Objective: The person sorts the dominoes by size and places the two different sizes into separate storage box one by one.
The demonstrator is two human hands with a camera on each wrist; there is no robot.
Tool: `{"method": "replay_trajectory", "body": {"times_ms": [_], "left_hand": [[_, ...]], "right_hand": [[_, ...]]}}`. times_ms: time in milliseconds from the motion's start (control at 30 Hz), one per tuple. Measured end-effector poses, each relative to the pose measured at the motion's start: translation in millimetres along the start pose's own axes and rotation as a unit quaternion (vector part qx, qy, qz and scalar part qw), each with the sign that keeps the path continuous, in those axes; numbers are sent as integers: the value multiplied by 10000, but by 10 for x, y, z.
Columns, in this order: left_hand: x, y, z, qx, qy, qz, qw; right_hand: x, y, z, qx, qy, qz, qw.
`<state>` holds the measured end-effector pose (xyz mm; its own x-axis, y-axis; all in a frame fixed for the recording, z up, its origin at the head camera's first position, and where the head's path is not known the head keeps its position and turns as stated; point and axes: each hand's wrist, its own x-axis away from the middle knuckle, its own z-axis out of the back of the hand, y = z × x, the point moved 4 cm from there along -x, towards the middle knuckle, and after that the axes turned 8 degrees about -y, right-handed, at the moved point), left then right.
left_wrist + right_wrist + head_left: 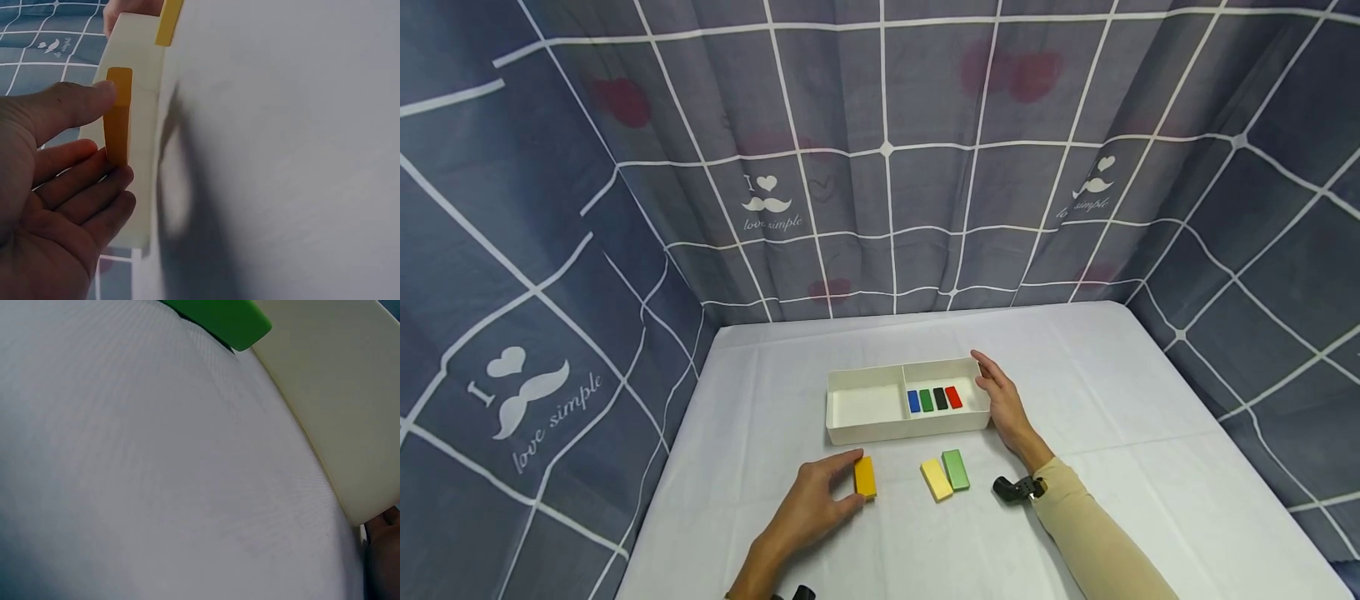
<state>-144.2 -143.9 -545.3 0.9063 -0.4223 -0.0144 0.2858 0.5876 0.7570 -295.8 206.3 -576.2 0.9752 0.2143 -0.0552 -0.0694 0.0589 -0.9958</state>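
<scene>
My left hand (811,502) pinches an orange-yellow block (865,478) between thumb and fingers, in front of a white two-compartment tray (880,432). In the left wrist view the block (117,119) stands on end between thumb and fingertips, overlapping the tray's side. At the tray's right end, my right hand (1011,414) holds the wall, its thumb over the rim and a finger reaching the back corner. The right wrist view catches only part of that hand (384,540) by the tray corner. A pale yellow block (936,480) and a light green block (955,470) lie between the hands.
Blue (913,402), green (927,401), black (940,399) and red (953,397) small pieces line up in the tray's right compartment. A white cloth covers the table (760,392). Dark checked curtains (850,192) hang behind and at both sides.
</scene>
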Motion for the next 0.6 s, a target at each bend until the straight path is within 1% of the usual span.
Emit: {"method": "replay_trajectory", "body": {"times_ms": [167,300,467,600], "left_hand": [[-28,57,127,-43,99,-123,9999],[-48,133,237,-166,188,-308,9992],[-82,235,382,-148,222,-501,9984],[-120,297,509,-249,351,-633,9971]], "right_hand": [[-2,2,7,75,30,38,10000],[-1,1,1,86,44,2,10000],[11,-13,-3,47,47,20,10000],[13,-14,-3,62,61,23,10000]]}}
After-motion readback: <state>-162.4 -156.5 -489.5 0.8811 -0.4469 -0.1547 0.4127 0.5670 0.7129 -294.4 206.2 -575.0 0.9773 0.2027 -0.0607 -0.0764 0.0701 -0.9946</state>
